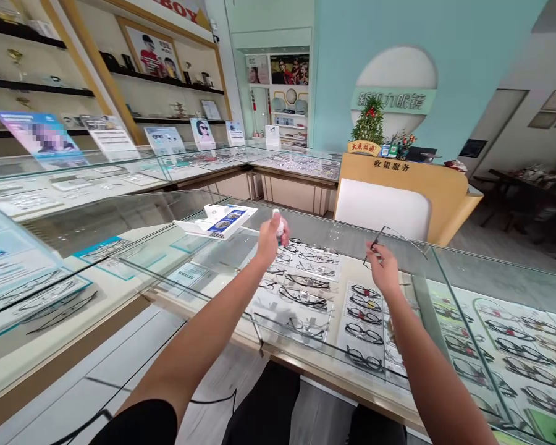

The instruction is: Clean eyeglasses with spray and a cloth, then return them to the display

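Note:
My left hand [269, 238] is closed around a small white bottle [277, 216], held upright over the glass counter; fingers cover most of it. To the right, my right hand [382, 266] pinches a pair of thin-framed eyeglasses [379, 235] above the counter, with one long temple reaching out to the right. Left of my left hand, an open white and blue cardboard box [222, 222] rests on the glass top. Rows of eyeglass frames [306, 290] lie beneath the glass under both hands.
Glass display counters [204, 191] run along the left and back. A column of dark frames [364, 332] sits inside the case in front of me. Beyond stands a yellow cashier desk [451, 185] with a potted plant [369, 120]. More frames [521, 346] fill the case at right.

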Demonstrator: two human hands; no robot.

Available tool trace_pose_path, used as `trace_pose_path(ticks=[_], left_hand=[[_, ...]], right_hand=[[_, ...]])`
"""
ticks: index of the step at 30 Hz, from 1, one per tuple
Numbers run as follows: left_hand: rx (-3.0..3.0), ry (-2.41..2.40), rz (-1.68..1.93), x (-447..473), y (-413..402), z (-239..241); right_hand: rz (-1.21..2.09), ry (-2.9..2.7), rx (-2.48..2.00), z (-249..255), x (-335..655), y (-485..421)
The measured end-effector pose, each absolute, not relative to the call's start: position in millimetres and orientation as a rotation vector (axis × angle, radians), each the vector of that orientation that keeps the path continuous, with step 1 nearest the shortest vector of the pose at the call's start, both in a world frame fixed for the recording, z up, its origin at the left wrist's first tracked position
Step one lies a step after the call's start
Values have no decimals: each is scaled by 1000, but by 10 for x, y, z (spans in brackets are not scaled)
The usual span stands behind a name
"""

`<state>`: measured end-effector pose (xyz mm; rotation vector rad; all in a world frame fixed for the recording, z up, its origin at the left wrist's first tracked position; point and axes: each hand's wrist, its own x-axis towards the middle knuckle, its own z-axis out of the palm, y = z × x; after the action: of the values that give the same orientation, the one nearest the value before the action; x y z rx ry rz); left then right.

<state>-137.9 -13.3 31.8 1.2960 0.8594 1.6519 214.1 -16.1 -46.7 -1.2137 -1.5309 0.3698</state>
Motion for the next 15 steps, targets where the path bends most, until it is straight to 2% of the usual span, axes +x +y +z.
trace_pose_path(ticks=[3,6,15], left_hand=[[1214,541,1300,-792,-85,564],[1141,366,1127,-384,-43,624],[1122,276,884,-52,66,264]], right_hand=[[389,-1498,-1213,-451,2160,-144],[416,-1485,-1219,-424,2159,-150],[576,-1501,-1166,-288,2057,-269]])
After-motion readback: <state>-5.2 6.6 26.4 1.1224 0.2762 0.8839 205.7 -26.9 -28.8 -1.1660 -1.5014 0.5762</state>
